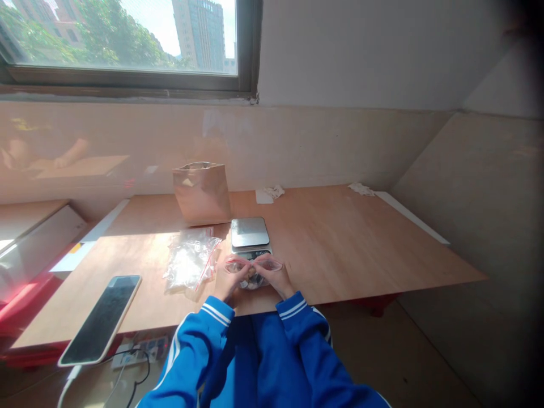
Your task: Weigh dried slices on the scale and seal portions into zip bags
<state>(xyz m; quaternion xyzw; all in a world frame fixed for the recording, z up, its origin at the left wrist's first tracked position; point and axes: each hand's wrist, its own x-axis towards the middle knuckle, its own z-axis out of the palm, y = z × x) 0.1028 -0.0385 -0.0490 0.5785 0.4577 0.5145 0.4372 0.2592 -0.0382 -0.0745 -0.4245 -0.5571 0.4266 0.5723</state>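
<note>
Both my hands pinch the red-edged top of a clear zip bag (254, 280) at the table's near edge. My left hand (228, 279) is closed on the bag's left side, and my right hand (278, 276) on its right side. Small pale and brown pieces sit in the bag; their kind is too small to tell. Directly beyond the hands lies a kitchen scale (249, 232) with a bare silver plate, its display partly hidden by the bag. Left of my left hand is a stack of clear zip bags (191, 262) with red edges.
A brown paper bag (202, 194) stands upright and open-topped behind the scale. A phone (102, 320) with a white cable overhangs the table's front left edge. Crumpled pale scraps (274, 192) lie at the back of the wooden table (340, 243), near the wall.
</note>
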